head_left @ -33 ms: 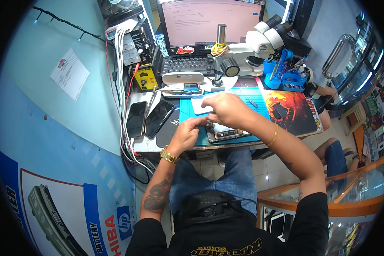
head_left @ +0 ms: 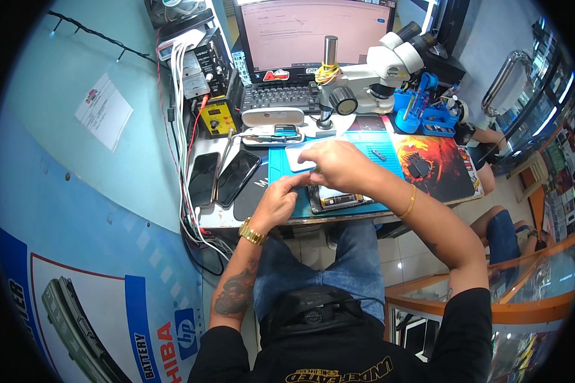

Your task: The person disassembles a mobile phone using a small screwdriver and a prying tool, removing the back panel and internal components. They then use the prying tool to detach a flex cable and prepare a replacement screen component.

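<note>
My left hand point(head_left: 279, 201) reaches to the upper-left corner of an opened phone point(head_left: 338, 199), its fingertips meeting those of my right hand. My right hand point(head_left: 340, 167) is bent over that corner with curled fingers, partly covering a white pad with a blue edge point(head_left: 298, 163). Both hands look closed, but whatever is between their fingertips is hidden. The phone rests on a blue work mat point(head_left: 383, 179), with a small dark part point(head_left: 378, 155) lying farther back on it.
Two phones point(head_left: 204, 180) lie left. Behind are a microscope point(head_left: 380, 70), keyboard point(head_left: 278, 96), monitor point(head_left: 310, 32), open case point(head_left: 273, 116) and yellow device point(head_left: 216, 115) with cables. A blue tool holder point(head_left: 410, 118) and printed mat point(head_left: 444, 167) are right. Another person's legs point(head_left: 501, 236) show far right.
My right hand has shifted very slightly left at the fingers. Otherwise the scene looks the same.
</note>
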The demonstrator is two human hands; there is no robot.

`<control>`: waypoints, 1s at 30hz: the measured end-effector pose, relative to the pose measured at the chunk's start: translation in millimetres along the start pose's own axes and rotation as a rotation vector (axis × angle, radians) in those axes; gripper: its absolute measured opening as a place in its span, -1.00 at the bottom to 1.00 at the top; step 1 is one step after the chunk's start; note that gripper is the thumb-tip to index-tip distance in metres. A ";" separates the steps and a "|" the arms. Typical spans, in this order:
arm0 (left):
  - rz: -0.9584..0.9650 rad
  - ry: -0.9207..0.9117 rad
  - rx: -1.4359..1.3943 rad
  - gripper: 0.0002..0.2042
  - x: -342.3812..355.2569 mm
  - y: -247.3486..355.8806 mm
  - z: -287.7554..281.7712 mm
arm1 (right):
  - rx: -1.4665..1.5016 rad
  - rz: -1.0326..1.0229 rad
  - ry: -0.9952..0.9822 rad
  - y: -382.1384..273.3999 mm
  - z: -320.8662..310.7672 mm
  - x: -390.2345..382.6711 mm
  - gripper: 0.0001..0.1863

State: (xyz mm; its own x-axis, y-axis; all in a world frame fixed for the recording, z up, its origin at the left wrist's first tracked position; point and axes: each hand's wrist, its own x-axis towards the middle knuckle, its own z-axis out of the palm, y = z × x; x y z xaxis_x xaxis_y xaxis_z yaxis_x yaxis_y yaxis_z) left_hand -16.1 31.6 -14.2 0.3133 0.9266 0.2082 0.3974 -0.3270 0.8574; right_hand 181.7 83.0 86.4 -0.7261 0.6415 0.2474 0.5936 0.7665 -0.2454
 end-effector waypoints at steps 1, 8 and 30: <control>-0.063 0.004 -0.176 -0.63 -1.1 2.4 -0.3 | -0.004 -0.075 0.006 -3.3 0.1 1.3 -0.73; 0.007 -0.114 -0.498 -0.78 6.3 21.5 -9.6 | -0.008 -0.172 -0.121 -7.3 -1.1 14.1 -0.60; 0.084 0.128 -0.126 -0.86 10.7 17.8 -8.2 | -0.083 0.024 -0.170 -25.6 -18.9 16.0 -0.71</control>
State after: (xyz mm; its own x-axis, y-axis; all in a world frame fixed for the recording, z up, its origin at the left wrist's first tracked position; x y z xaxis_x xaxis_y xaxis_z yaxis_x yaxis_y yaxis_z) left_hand -12.7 37.2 7.2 0.2251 0.9157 0.3329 0.2610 -0.3859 0.8849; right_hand 161.4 74.3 114.4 -0.7555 0.6504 0.0793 0.6328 0.7557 -0.1689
